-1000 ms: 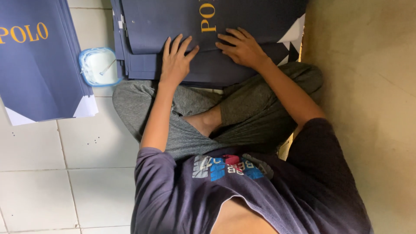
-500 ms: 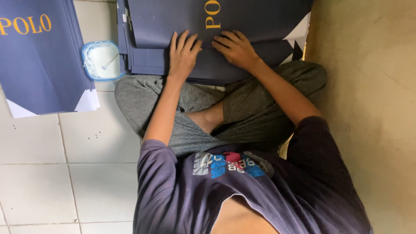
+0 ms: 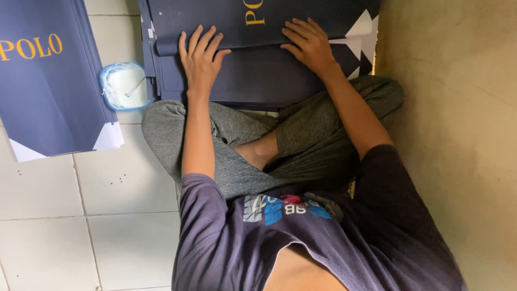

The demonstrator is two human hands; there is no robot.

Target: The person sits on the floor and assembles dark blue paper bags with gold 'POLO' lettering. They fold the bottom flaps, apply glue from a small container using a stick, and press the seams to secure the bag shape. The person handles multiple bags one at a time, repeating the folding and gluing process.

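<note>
I sit cross-legged on the floor with a stack of dark navy paper sheets [image 3: 258, 81] in front of my knees. The top navy sheet [image 3: 215, 27], which has gold lettering, is folded over into a rounded edge. My left hand [image 3: 200, 56] lies flat across that fold with the fingers spread and pressing down. Further right, my right hand [image 3: 308, 43] rests palm-down on the same sheet, fingers slightly bent. Neither hand grips anything. White triangular corners [image 3: 362, 29] of the sheet show beside my right hand.
A small light-blue bowl of white paste [image 3: 123, 86] with a stick in it stands left of the stack. A second pile of navy sheets [image 3: 48, 91] lies at far left on the white tiled floor [image 3: 107, 215]. A beige wall [image 3: 458, 134] runs along the right.
Both hands have slid a little further away along the folded top sheet, and the fold has moved with them. My left fingers are closer together than before.
</note>
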